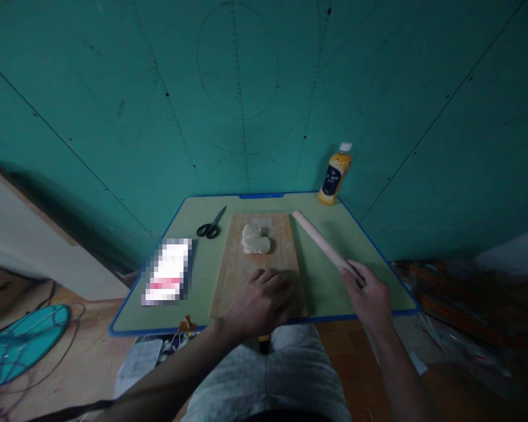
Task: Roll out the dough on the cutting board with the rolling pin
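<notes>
My right hand [369,293] is wrapped round the near end of a pale wooden rolling pin [323,240]. The pin slants up and to the left, its far end close to the right edge of the wooden cutting board [233,281]. Over the near part of that board is my left hand [266,296], back up, fingers bent and thumb apart; no held thing shows, though its palm is hidden. Beyond it, a lump of pale dough [255,239] sits on the far half of the board, touched by neither hand.
Black-handled scissors [210,228] lie left of the board on the green table [206,264]. A blurred white and pink flat item [167,272] is at the table's left. An orange drink bottle [334,174] stands at the far right corner, near the green wall [255,105].
</notes>
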The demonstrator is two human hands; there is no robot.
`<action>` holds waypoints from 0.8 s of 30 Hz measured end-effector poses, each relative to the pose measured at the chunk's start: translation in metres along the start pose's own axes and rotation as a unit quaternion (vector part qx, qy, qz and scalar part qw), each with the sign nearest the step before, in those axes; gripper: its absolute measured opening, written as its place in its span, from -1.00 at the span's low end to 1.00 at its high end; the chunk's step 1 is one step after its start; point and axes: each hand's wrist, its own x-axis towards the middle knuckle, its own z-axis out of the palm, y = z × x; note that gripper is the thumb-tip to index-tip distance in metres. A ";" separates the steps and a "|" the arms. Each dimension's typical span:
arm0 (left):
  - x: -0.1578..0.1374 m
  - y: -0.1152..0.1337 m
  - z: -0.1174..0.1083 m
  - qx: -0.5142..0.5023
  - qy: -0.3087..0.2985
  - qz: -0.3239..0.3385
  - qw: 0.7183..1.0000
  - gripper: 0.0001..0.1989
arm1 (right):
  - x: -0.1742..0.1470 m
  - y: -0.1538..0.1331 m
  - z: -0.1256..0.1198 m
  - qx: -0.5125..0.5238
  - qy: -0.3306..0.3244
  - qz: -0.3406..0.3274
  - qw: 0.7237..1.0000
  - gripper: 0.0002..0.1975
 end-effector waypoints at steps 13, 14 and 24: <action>0.018 -0.078 -0.022 -0.057 0.178 -0.200 0.962 -0.81 | 0.001 -0.004 -0.001 0.006 0.000 -0.009 1.000 -0.44; 0.021 -0.090 -0.022 -0.059 0.184 -0.220 0.956 -0.81 | 0.001 -0.004 -0.001 0.006 0.000 -0.009 1.000 -0.44; 0.033 -0.112 -0.010 0.009 0.038 -0.242 0.969 -0.03 | 0.002 -0.002 -0.001 -0.004 0.002 -0.007 1.000 -0.38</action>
